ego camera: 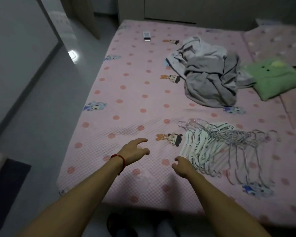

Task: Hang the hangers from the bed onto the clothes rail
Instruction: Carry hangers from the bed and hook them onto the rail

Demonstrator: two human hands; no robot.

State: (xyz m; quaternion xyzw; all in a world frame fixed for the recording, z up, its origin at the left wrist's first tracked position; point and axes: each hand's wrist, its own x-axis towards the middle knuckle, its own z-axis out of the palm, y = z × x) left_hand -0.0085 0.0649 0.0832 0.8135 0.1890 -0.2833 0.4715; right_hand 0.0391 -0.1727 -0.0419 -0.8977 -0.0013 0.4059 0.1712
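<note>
On pink bed (126,93), piled hangers (217,147)

Dim, soft, edges bowed; glare on floor (73,54), perhaps from a lamp.

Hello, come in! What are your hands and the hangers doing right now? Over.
Left hand and right hand open, empty. Hangers piled on bed, untouched. Nothing blocking them.
</note>
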